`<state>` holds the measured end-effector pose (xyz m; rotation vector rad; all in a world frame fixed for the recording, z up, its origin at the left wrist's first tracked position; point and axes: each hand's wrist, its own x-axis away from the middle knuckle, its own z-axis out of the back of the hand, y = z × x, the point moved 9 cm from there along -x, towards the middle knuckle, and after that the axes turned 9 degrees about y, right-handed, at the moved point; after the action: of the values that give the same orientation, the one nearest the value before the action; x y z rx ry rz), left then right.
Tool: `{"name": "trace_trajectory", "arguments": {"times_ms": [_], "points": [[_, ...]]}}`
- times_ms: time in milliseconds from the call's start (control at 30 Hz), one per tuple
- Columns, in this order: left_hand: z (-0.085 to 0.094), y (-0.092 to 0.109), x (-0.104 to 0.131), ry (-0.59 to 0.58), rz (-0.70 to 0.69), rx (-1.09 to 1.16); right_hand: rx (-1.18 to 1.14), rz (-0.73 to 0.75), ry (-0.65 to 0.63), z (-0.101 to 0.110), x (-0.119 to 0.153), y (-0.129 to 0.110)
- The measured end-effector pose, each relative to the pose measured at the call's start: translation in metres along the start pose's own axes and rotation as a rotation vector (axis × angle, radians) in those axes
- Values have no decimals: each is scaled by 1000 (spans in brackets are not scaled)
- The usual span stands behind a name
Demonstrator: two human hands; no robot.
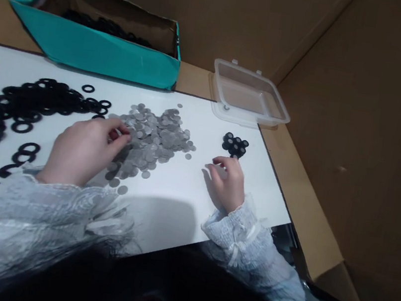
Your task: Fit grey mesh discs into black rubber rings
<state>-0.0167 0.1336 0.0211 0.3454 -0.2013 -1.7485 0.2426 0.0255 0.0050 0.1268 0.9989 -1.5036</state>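
My left hand [85,148] is over the left edge of a pile of thin grey discs [153,138], its thumb and fingertips pinched close together; what they hold, if anything, is too small to tell. To its left lies a heap of black rings [38,98]. On the right, my right hand [228,180] rests just below a small cluster of black rings with grey centres [235,144]. Its thumb and index finger are apart, with nothing visible between them.
A teal cardboard box [113,54] holding black rings stands at the back left. Behind the small cluster sits a clear plastic container [246,117]. Brown cardboard walls [337,141] rise at the back and right of the white surface [164,215].
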Motion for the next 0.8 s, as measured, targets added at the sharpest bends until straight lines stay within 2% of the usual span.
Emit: {"name": "trace_trajectory", "arguments": {"times_ms": [67, 167, 267, 400, 533, 667, 733, 800], "points": [[-9, -1, 0, -78, -30, -12, -20, 54, -130, -23, -2, -17], [-23, 5, 4, -185, -89, -16, 41, 99, -269, -51, -8, -26], [-21, 1, 6, -201, -78, -62, 105, 135, -331, -65, -10, -25], [17, -35, 3, -32, 107, -176, 84, 213, -316, -67, -5, -26], [53, -92, 11, 112, 412, -151, 85, 344, -285, -68, 1, -34], [59, -132, 16, 132, 552, -130, 83, 370, -211, -62, -1, -38], [54, -142, 15, 124, 579, -115, 8, 327, -163, -56, -4, -40], [48, -147, 13, 121, 581, -102, -97, 216, -111, -48, -7, -38]]}}
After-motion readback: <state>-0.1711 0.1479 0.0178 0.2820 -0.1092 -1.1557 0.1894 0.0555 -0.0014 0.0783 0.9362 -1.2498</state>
